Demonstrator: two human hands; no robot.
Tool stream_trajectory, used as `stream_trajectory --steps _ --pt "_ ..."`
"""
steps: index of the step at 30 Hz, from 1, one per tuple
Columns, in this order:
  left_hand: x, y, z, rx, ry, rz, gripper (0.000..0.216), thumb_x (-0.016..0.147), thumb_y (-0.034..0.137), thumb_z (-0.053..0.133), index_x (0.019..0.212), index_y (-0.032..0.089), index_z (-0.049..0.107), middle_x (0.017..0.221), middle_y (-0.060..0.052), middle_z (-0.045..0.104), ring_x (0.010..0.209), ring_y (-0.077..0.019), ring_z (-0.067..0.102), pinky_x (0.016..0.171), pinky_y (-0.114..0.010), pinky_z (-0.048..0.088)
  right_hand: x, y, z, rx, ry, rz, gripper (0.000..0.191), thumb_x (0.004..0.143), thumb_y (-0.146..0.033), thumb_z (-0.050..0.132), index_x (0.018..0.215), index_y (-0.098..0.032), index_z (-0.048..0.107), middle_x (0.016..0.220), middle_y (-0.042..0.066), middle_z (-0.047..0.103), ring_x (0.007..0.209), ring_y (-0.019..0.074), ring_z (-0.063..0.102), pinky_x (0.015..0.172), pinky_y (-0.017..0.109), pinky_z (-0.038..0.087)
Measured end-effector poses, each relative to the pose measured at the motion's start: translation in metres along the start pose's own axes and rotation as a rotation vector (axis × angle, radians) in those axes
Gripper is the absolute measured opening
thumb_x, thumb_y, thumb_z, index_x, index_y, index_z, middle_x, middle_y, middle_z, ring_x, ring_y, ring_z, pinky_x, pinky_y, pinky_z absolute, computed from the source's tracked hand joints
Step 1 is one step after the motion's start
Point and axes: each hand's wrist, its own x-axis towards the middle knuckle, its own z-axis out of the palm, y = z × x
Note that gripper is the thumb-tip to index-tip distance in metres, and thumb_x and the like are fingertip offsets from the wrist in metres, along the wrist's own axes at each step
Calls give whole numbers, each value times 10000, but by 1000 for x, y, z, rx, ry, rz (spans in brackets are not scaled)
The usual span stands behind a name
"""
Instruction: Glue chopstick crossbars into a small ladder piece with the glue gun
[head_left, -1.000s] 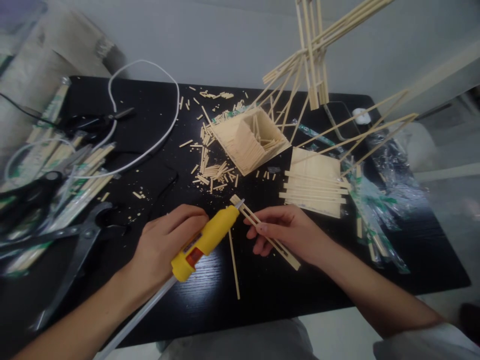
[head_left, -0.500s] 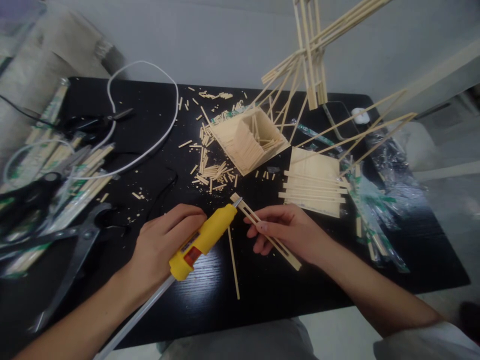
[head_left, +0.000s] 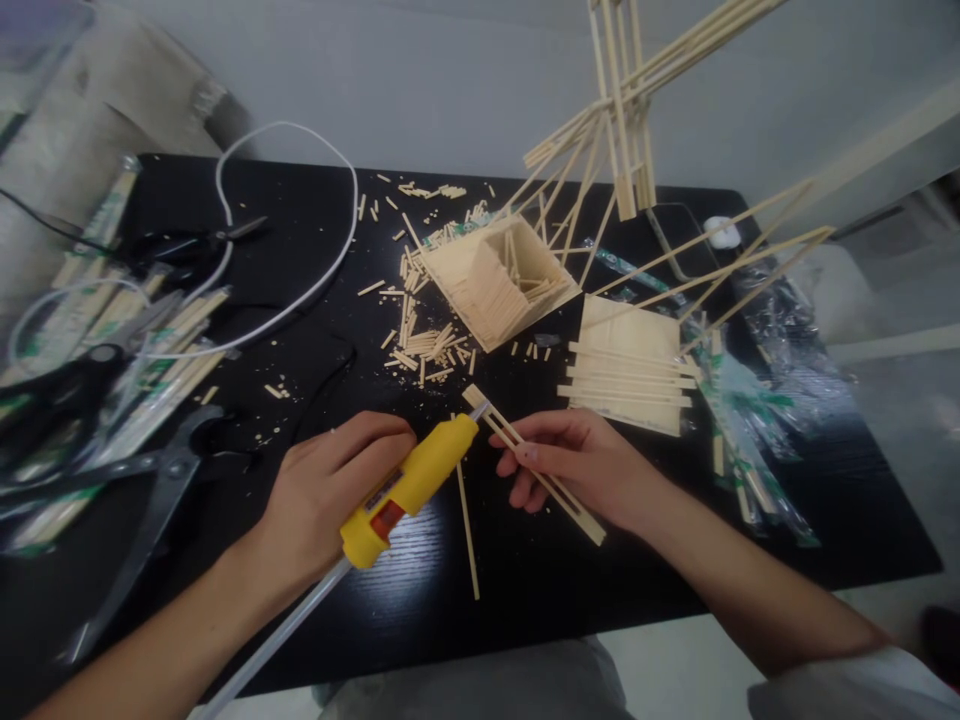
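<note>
Pale grey wall (head_left: pixel 420 80) stands behind a black table (head_left: pixel 622 580) strewn with light wooden pieces. Nearest, a whitish translucent rod (head_left: pixel 277 635) trails from the back of one yellow plastic glue gun (head_left: pixel 412 490). The person's left hand (head_left: pixel 337 490) is wrapped round its body. The right hand (head_left: pixel 574 460) pinches, thumb against fingers, one narrow slotted frame of pale wooden strips (head_left: pixel 591 528), held slantwise above the table's front middle. The gun's metal tip is at the frame's far end; whether they touch, I cannot tell.

The frame looks light, stiff and fairly fragile, best held mid-length by its edges, away from a tip that is probably hot. The gun seems sturdy, best gripped by its body.

One loose wooden stick (head_left: pixel 468 530) lies between the hands. To the left are one large pair of grey metal pliers (head_left: pixel 169 475), one pair of black-handled scissors (head_left: pixel 71 385) and one smaller black-handled cutter (head_left: pixel 176 243). To the right, one square wooden board (head_left: pixel 637 318) carries about four sticks (head_left: pixel 630 372). Farther back are short wooden offcuts (head_left: pixel 431 345), too many to count, one hollow wooden box (head_left: pixel 499 290) on a square base, and one tall stick lattice (head_left: pixel 625 195).
</note>
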Motion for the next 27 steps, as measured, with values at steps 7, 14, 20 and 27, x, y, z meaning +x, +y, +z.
stream_trajectory --steps 7,14,20,27 --pt "3 8 -2 14 -46 10 221 1152 258 450 1192 209 662 1155 -82 763 935 -179 762 749 -287 569 1 1 -1 30 -8 21 197 918 -310 960 1077 -207 906 922 47 872 704 142 855 603 160 674" --pt "2 2 -1 12 -3 9 194 1136 290 511 1177 208 682 1137 -74 767 905 -172 763 723 -272 570 0 1 -1 25 -8 28 183 928 -309 950 1075 -208 904 921 45 870 702 139 853 601 158 669" --pt "1 1 0 21 28 -19 153 1111 237 558 1162 205 699 1156 -67 773 914 -171 771 733 -269 578 -1 -1 2 -18 26 2 201 923 -316 954 1073 -196 896 919 48 865 708 138 848 616 170 670" --pt "2 3 0 22 -3 -6 249 1171 345 444 1198 233 665 1149 -80 761 933 -188 765 727 -297 580 -1 0 2 -37 26 26 268 910 -340 960 1100 -169 879 942 66 861 710 142 837 624 197 672"
